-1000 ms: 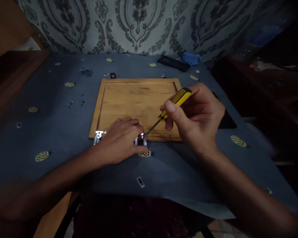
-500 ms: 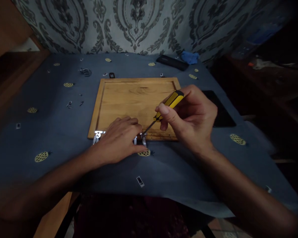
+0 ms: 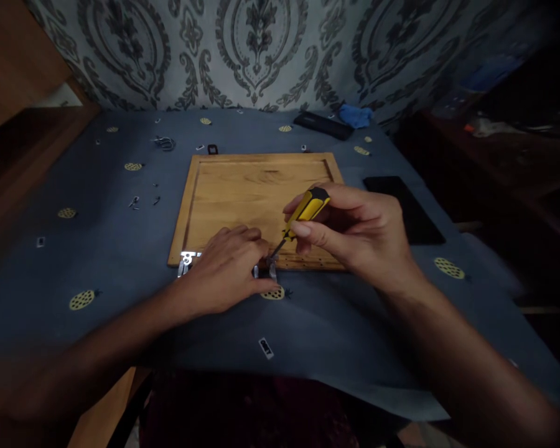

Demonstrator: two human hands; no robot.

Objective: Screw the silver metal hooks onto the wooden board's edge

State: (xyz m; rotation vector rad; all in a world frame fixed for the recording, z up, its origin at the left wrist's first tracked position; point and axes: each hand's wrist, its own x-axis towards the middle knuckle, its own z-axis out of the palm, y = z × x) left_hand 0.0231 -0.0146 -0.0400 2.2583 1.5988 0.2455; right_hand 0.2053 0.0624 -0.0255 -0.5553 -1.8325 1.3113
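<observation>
A wooden panel (image 3: 256, 193) with a raised frame lies on the blue cloth (image 3: 98, 249). Shiny metal hardware sits at its near edge, showing as a bracket (image 3: 265, 270) and a second piece (image 3: 186, 260) further left. My left hand (image 3: 226, 270) rests over this hardware, fingers curled and pressed down on it. My right hand (image 3: 354, 233) grips a yellow and black screwdriver (image 3: 303, 214), whose tip meets the bracket beside my left fingertips.
Small screws (image 3: 134, 201) and metal bits lie scattered on the cloth at left. A black phone (image 3: 404, 208) lies right of the panel. A dark bar (image 3: 324, 124) and blue cloth wad (image 3: 357, 115) sit at the back by the patterned wall. A small tag (image 3: 266, 347) lies near the front.
My right hand has shifted left and lowered, tilting the screwdriver steeper toward the bracket. The left hand stays pressed on the hardware.
</observation>
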